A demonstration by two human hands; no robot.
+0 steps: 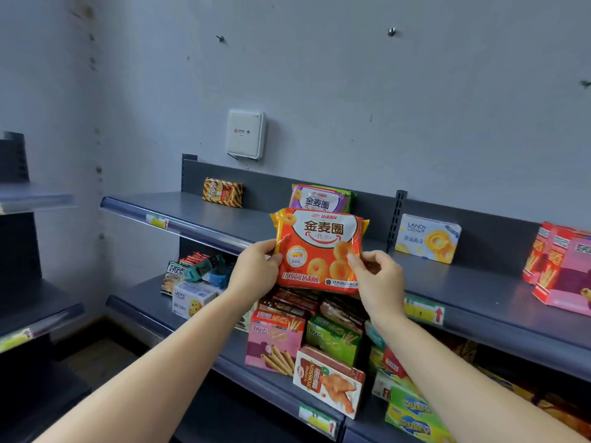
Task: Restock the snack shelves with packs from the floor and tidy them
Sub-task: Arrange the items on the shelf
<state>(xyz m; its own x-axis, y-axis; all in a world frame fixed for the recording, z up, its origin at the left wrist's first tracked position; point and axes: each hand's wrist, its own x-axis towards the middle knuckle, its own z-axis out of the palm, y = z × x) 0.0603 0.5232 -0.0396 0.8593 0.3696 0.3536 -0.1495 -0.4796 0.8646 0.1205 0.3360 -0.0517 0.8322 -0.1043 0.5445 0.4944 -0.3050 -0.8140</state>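
Head view. Holding an orange pack (318, 251) upright and face-out, just in front of and slightly below the purple pack (319, 199), above the front of the top shelf (192, 209) and not yet resting on it.

Gripped by its two side edges, probably to keep the soft bag flat and the label square while lining it up with the same-brand purple pack. Left hand (256, 270) clamped on the left edge, thumb over the front, fingers wrapped behind and out of sight. Right hand (379, 276) pinching the right edge between thumb and forefinger, other fingers loosely curled and holding nothing else.

Left of the purple pack, well apart: a striped pack (223, 192) leaning on the back panel. Right of the purple pack, beyond the upright post: a yellow box (428, 238) propped the same way, then pink boxes (563, 270) farther right. Leaned back like that presumably to show their faces.

Below the purple pack, on the lower shelf (140, 295): boxes crowded together, several tipped, so likely tidying left to do. Above and left of the purple pack: a white wall unit (245, 134).

Likely next: setting the bag down in front of the purple pack, leaned back so as not to slump.
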